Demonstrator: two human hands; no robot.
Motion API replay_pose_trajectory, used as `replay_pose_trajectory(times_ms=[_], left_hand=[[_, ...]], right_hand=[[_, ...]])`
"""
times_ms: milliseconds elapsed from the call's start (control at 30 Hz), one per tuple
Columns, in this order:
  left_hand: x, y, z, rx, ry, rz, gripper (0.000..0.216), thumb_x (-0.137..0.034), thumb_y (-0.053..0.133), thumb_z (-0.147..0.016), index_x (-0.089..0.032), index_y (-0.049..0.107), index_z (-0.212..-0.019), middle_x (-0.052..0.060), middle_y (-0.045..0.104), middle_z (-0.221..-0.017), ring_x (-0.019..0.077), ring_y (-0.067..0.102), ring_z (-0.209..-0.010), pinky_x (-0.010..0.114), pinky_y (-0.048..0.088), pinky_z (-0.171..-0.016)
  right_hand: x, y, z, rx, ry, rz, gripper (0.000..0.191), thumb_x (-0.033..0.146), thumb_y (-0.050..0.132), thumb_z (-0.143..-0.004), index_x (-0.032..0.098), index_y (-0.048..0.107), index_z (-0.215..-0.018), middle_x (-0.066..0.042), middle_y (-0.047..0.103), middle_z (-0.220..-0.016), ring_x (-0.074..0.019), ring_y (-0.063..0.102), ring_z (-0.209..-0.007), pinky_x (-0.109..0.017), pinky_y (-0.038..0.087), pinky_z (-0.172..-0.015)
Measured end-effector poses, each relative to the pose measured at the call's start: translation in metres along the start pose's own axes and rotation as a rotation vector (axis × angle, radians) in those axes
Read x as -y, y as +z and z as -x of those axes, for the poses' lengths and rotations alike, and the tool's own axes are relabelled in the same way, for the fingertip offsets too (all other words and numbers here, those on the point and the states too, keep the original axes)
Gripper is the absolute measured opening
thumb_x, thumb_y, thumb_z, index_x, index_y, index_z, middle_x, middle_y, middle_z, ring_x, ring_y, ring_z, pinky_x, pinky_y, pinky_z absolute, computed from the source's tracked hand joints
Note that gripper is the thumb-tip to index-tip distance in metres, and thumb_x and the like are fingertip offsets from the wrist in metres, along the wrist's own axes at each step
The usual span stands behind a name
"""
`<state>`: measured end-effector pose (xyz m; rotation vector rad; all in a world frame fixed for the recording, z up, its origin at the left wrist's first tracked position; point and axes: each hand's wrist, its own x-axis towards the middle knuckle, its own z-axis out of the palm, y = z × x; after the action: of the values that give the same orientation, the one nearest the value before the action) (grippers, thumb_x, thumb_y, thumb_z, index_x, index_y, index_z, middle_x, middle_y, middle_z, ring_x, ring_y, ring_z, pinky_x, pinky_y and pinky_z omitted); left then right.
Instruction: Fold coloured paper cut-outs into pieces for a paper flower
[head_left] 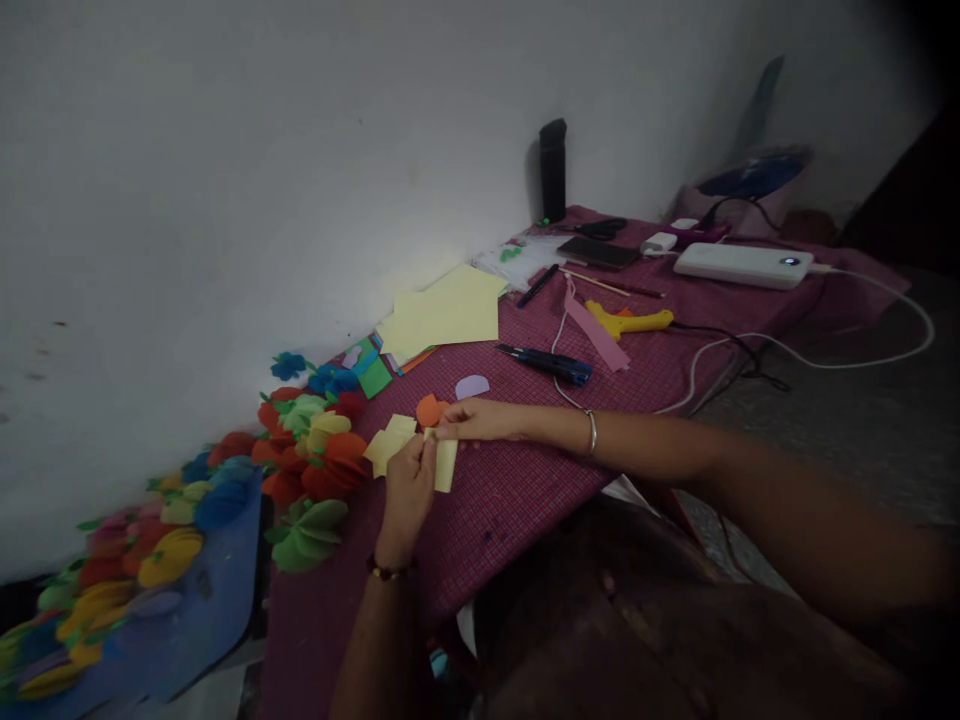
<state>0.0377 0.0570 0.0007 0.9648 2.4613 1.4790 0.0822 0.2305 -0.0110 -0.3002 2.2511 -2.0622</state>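
Observation:
Both hands meet over the near part of the table, pinching a small piece of yellow paper (445, 468). My left hand (409, 485) has its thumb and fingers closed on the paper's left edge. From the right, my right hand (480, 420) grips its top with fingertips together. Several cut yellow paper pieces (388, 443) lie just left of the hands. Close behind the fingers is an orange paper piece (430, 410), partly covered by the right hand. A lilac paper half-round (472, 386) rests a little farther back.
Paper pumpkin-like shapes (330, 465) crowd the left, some on a blue board (217, 590). Yellow sheets (450, 315) lean by the wall. Rightward lie a blue cutter (551, 364), a yellow glue gun (630, 321), a pink paper strip (596, 328), scissors (600, 229) and a white power bank (742, 265) with cables.

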Motion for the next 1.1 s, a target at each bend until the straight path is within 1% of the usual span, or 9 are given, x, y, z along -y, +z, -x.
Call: replay_pose_trajectory(times_ms=[133,333,400,467,567,667,767,833,1100], left_hand=[[0.000,0.003,-0.001,-0.051,-0.024,0.020,0.035,-0.037,0.059,-0.080,-0.020,0.047,-0.052,-0.004,0.041,-0.049,0.0123,0.037,-0.053,0.025,0.023,-0.051],[-0.001,-0.010,0.000,-0.156,-0.125,0.156,0.037,-0.044,0.048,-0.085,-0.020,0.044,-0.059,-0.005,0.039,-0.052,0.0098,0.033,-0.047,0.023,0.024,-0.045],[0.000,-0.012,0.000,-0.207,-0.147,0.215,0.036,-0.047,0.046,-0.086,-0.020,0.043,-0.062,-0.006,0.038,-0.052,0.0091,0.032,-0.046,0.022,0.025,-0.044],[0.001,-0.007,-0.001,-0.220,-0.156,0.259,0.037,-0.048,0.046,-0.086,-0.020,0.045,-0.063,-0.006,0.041,-0.053,0.0088,0.034,-0.046,0.022,0.026,-0.045],[0.003,0.008,-0.003,-0.207,-0.161,0.294,0.037,-0.047,0.051,-0.084,-0.018,0.050,-0.060,-0.005,0.045,-0.053,0.0085,0.038,-0.048,0.021,0.028,-0.046],[0.004,0.019,-0.004,-0.148,-0.182,0.345,0.034,-0.045,0.060,-0.079,-0.017,0.055,-0.061,-0.004,0.047,-0.053,0.0081,0.039,-0.049,0.021,0.029,-0.047],[0.003,0.019,-0.003,-0.032,-0.224,0.428,0.031,-0.044,0.063,-0.076,-0.015,0.060,-0.066,-0.002,0.054,-0.058,0.0093,0.044,-0.051,0.022,0.034,-0.048],[0.003,0.018,-0.002,-0.015,-0.236,0.478,0.030,-0.043,0.063,-0.076,-0.015,0.061,-0.068,-0.001,0.057,-0.060,0.0098,0.046,-0.051,0.023,0.036,-0.049],[0.000,0.020,-0.006,-0.268,-0.213,0.540,0.024,-0.038,0.055,-0.079,-0.016,0.055,-0.068,-0.002,0.056,-0.061,0.0091,0.048,-0.051,0.022,0.038,-0.052]], right_hand=[[-0.005,0.004,-0.001,0.048,0.078,0.002,0.030,0.039,0.065,-0.077,0.012,0.056,-0.066,0.005,0.052,-0.055,-0.0043,0.045,-0.047,-0.016,0.035,-0.044],[-0.004,-0.001,-0.002,-0.042,0.110,-0.061,0.024,0.030,0.059,-0.082,0.011,0.061,-0.068,0.001,0.062,-0.063,-0.0041,0.052,-0.053,-0.015,0.036,-0.047],[-0.002,-0.001,-0.001,-0.093,0.115,-0.113,0.024,0.033,0.060,-0.082,0.011,0.062,-0.071,0.000,0.063,-0.067,-0.0039,0.051,-0.053,-0.015,0.036,-0.046],[-0.003,0.003,-0.001,-0.063,0.122,-0.175,0.030,0.041,0.059,-0.083,0.012,0.062,-0.076,-0.001,0.064,-0.071,-0.0047,0.052,-0.053,-0.015,0.037,-0.045],[-0.007,0.012,-0.003,0.029,0.103,-0.196,0.040,0.052,0.061,-0.079,0.012,0.061,-0.076,0.000,0.062,-0.068,-0.0061,0.053,-0.054,-0.016,0.038,-0.044],[-0.011,0.018,-0.004,-0.066,0.071,-0.207,0.041,0.053,0.065,-0.076,0.013,0.058,-0.071,0.004,0.056,-0.058,-0.0054,0.048,-0.049,-0.016,0.035,-0.044],[-0.010,0.019,-0.004,-0.170,0.097,-0.291,0.038,0.050,0.062,-0.080,0.013,0.057,-0.071,0.005,0.054,-0.055,-0.0048,0.042,-0.046,-0.017,0.033,-0.043],[-0.007,0.018,-0.004,-0.188,0.112,-0.312,0.037,0.048,0.059,-0.082,0.013,0.056,-0.068,0.005,0.053,-0.053,-0.0048,0.041,-0.045,-0.018,0.032,-0.043],[0.000,0.018,-0.002,-0.113,0.153,-0.187,0.030,0.035,0.059,-0.084,0.012,0.058,-0.065,0.003,0.057,-0.054,-0.0038,0.047,-0.044,-0.015,0.034,-0.043]])
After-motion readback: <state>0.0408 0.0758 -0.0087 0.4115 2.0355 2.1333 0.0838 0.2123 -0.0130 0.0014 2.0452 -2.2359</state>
